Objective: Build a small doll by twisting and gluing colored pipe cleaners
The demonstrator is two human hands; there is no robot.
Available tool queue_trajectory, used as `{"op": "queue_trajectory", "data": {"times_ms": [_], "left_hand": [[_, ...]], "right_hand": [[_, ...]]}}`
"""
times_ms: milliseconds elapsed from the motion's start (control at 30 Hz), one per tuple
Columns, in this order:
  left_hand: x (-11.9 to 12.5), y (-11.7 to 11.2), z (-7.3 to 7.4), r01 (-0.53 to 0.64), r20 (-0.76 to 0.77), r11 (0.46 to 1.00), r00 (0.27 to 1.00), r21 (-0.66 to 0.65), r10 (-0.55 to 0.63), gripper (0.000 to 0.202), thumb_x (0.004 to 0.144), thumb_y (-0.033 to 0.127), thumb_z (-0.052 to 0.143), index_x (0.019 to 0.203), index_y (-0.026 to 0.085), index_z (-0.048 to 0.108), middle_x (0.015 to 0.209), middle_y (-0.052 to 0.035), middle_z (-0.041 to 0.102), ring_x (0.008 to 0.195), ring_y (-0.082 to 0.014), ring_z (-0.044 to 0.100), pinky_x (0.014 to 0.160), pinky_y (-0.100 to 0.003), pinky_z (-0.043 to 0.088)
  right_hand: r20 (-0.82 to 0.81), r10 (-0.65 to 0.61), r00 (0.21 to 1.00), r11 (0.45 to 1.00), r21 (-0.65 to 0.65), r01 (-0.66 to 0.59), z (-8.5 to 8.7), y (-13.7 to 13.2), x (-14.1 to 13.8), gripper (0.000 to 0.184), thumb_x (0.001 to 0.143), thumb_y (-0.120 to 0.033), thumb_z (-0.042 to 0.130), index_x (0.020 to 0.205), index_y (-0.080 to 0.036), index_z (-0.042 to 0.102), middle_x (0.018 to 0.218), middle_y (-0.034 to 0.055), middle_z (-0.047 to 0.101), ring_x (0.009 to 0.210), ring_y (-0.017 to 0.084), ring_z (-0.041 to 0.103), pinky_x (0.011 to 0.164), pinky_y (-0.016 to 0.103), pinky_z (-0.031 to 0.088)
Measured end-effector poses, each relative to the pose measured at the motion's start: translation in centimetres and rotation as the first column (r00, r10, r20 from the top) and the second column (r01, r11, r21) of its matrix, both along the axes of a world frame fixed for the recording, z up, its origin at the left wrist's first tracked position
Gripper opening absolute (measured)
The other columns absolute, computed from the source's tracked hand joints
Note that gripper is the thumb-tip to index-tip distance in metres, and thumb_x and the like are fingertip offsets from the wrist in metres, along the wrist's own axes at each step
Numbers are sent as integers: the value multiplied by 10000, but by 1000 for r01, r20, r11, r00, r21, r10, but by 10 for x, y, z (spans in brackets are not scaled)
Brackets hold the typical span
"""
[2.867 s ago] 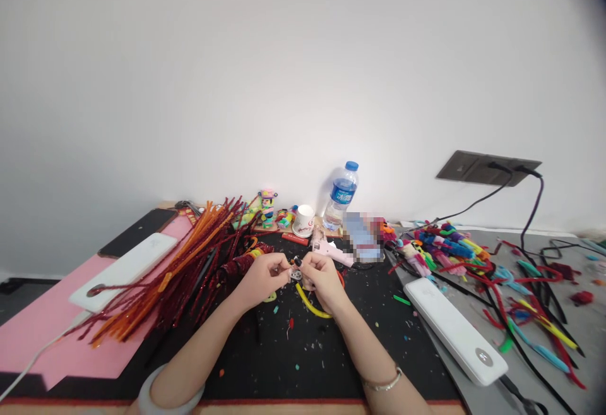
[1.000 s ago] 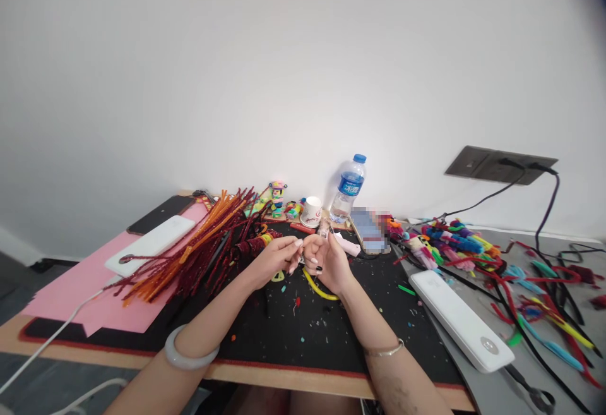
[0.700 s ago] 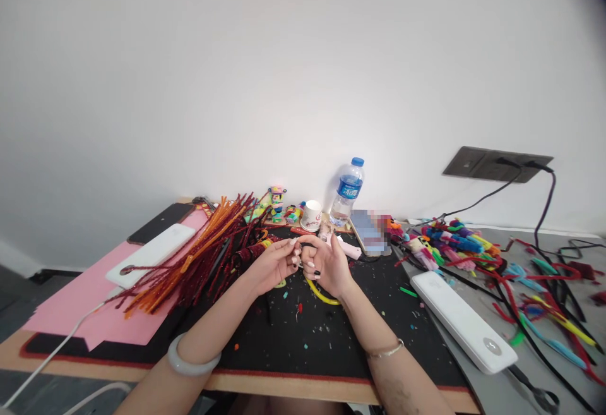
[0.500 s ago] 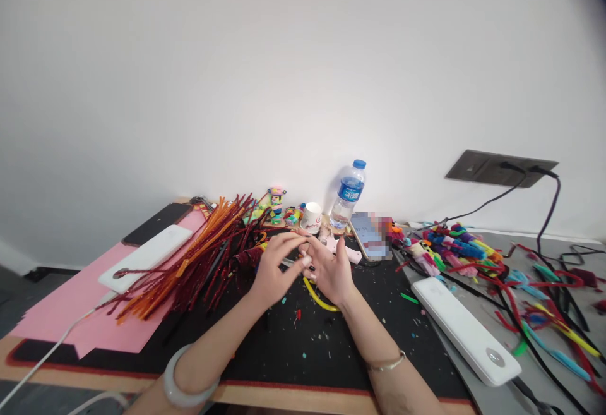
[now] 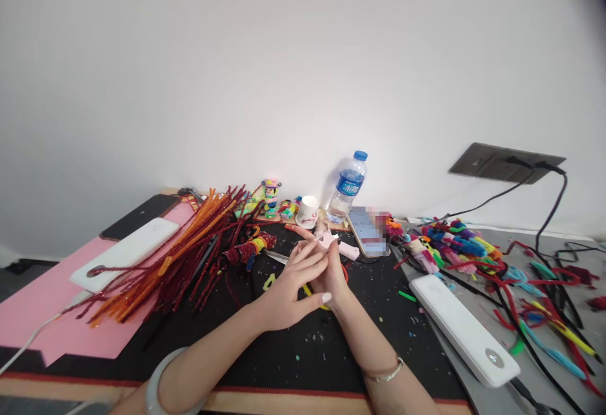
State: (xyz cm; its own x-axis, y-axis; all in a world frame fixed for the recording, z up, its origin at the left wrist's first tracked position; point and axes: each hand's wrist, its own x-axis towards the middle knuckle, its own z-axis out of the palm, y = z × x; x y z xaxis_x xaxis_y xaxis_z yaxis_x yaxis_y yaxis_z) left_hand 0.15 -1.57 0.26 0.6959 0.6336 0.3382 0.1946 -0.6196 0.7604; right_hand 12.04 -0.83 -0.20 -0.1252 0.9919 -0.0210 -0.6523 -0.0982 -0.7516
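My left hand [image 5: 291, 295] lies with stretched fingers across the palm of my right hand [image 5: 335, 279]. The right hand's palm faces up and one of its fingers reaches out beyond the left; the others are partly covered. I see nothing held in either hand. Close behind them lies a pink glue gun [image 5: 349, 251]. Part of a yellow pipe cleaner [image 5: 324, 306] shows beneath the hands. To their left are a scissors-like metal blade [image 5: 277, 256], a small yellow bent piece [image 5: 269, 282] and a dark red wrapped pipe-cleaner figure [image 5: 243, 252].
A bundle of red and orange pipe cleaners [image 5: 189, 257] lies left over pink paper [image 5: 28, 314], near a white power bank [image 5: 125, 254]. A water bottle [image 5: 348, 187], paper cup [image 5: 307, 211] and phone [image 5: 364, 228] stand behind. Another power bank [image 5: 466, 333] and colourful pipe cleaners [image 5: 454, 244] are right.
My left hand has turned over and come down onto the right palm, which was spread before. The view has shifted slightly, uncovering the wrapped figure and the blade.
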Motion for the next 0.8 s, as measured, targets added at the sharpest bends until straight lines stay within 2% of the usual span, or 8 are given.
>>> {"op": "queue_trajectory", "data": {"times_ms": [167, 300, 367, 467, 567, 667, 733, 800], "left_hand": [[0, 1, 0, -11, 13, 1000, 1000, 7, 11, 603, 825, 343, 518, 1381, 246, 307, 1461, -41, 269, 1373, -280, 99, 1109, -499, 51], [-1, -1, 1, -12, 3, 1000, 1000, 7, 12, 692, 820, 345, 524, 1416, 229, 193, 1479, -66, 208, 1373, -291, 84, 1099, -519, 37], [-1, -2, 1, -9, -27, 999, 1000, 53, 10, 695, 822, 349, 518, 1418, 219, 186, 1478, -69, 212, 1373, -286, 84, 1098, -520, 20], [-2, -3, 3, 3, -84, 983, 996, 184, 13, 638, 831, 349, 497, 1403, 217, 248, 1462, -58, 266, 1373, -274, 103, 1102, -512, 18], [-3, -4, 6, 1, -126, 945, 991, 327, 43, 562, 842, 305, 473, 1376, 222, 320, 1436, -54, 329, 1366, -271, 143, 1100, -515, 47], [-5, -5, 9, -35, -81, 885, 993, 465, 82, 440, 852, 254, 453, 1290, 218, 459, 1375, -58, 434, 1342, -261, 227, 1097, -501, 116], [-5, -6, 11, -116, 18, 829, 992, 546, 128, 357, 840, 218, 471, 1187, 211, 551, 1296, -53, 525, 1312, -243, 296, 1100, -474, 162], [-4, -8, 15, -263, 123, 769, 964, 583, 236, 294, 812, 201, 513, 1091, 218, 604, 1269, -48, 543, 1302, -250, 307, 1096, -463, 202]], "right_hand": [[-27, 23, 999, 999, -22, -24, 1, -2, 0, 657, 675, -732, 462, 1089, -242, 605, 873, 24, 565, 877, 170, 550, 841, 292, 430], [-7, 47, 999, 999, 12, -46, -1, -2, 0, 727, 605, -762, 501, 1106, -244, 593, 851, 19, 561, 821, 161, 552, 778, 280, 453], [-13, 76, 997, 996, 49, -75, 0, -2, 0, 772, 567, -776, 517, 1119, -240, 582, 845, 22, 568, 788, 164, 554, 735, 287, 460], [-58, 154, 986, 984, 98, -148, 4, -5, 2, 859, 544, -807, 492, 1177, -230, 545, 885, 42, 592, 833, 188, 569, 768, 318, 454], [-107, 203, 973, 975, 109, -191, 10, -9, 4, 949, 530, -853, 418, 1224, -213, 515, 957, 75, 611, 915, 216, 570, 846, 351, 430], [-163, 239, 957, 970, 90, -227, 16, -10, 7, 1033, 509, -880, 373, 1275, -192, 468, 1017, 104, 618, 960, 224, 569, 867, 356, 425], [-202, 294, 934, 955, 99, -279, 20, -11, 8, 1079, 481, -883, 394, 1310, -193, 423, 1052, 115, 616, 955, 223, 575, 815, 344, 454], [-237, 365, 900, 930, 139, -340, 23, -10, 8, 1095, 448, -872, 444, 1328, -221, 390, 1120, 120, 593, 926, 222, 586, 700, 317, 485]]}}
